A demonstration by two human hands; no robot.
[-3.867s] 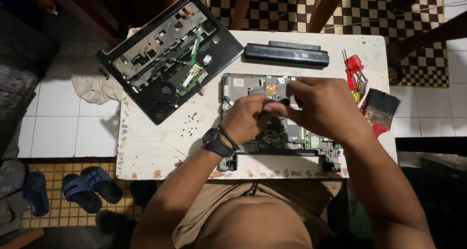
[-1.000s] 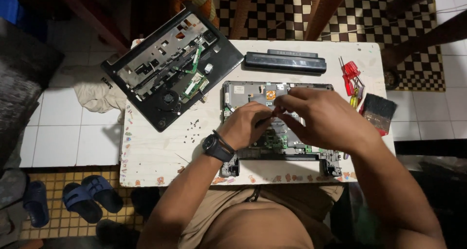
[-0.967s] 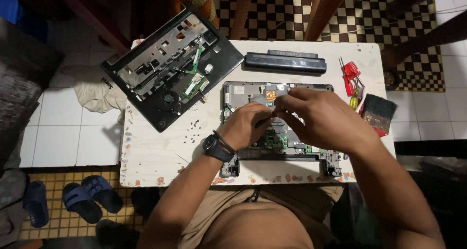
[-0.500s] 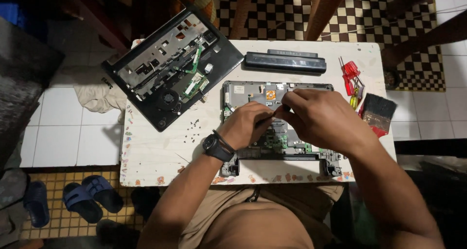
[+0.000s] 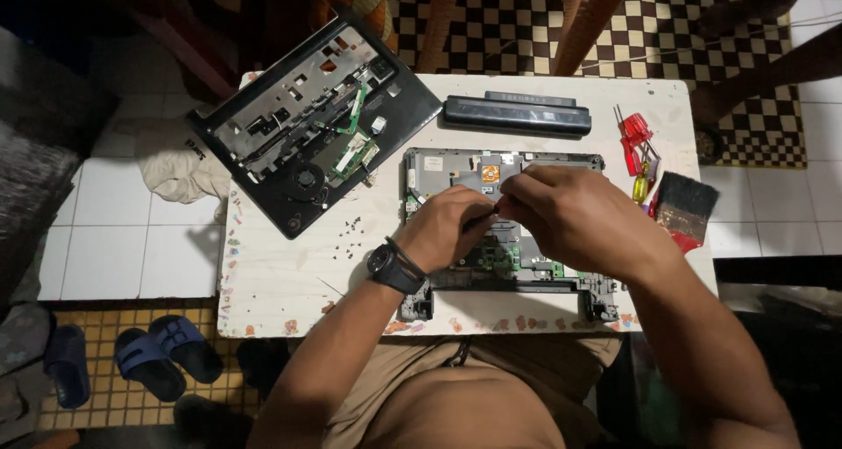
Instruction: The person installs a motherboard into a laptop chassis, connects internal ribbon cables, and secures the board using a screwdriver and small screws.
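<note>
An opened laptop base [image 5: 438, 164] with a green circuit board lies on the white table [image 5: 289, 274] in front of me. My left hand [image 5: 449, 231], with a black watch on its wrist, rests curled over the middle of the base. My right hand [image 5: 574, 217] reaches in from the right, and its fingertips meet the left hand's. Both hands pinch a small dark item [image 5: 482, 221] between them, too hidden to identify. The hands cover most of the board.
A black laptop top case [image 5: 307, 124] lies tilted at the back left, with loose screws [image 5: 351, 230] beside it. A long black battery [image 5: 517, 114] lies at the back. Red-handled screwdrivers [image 5: 633, 138] and a brush [image 5: 682, 205] lie at the right. Sandals [image 5: 153, 361] are on the floor.
My hands have stayed over the laptop base. The right hand's fingertips have shifted slightly left, closer against the left hand. Nothing else on the table has moved.
</note>
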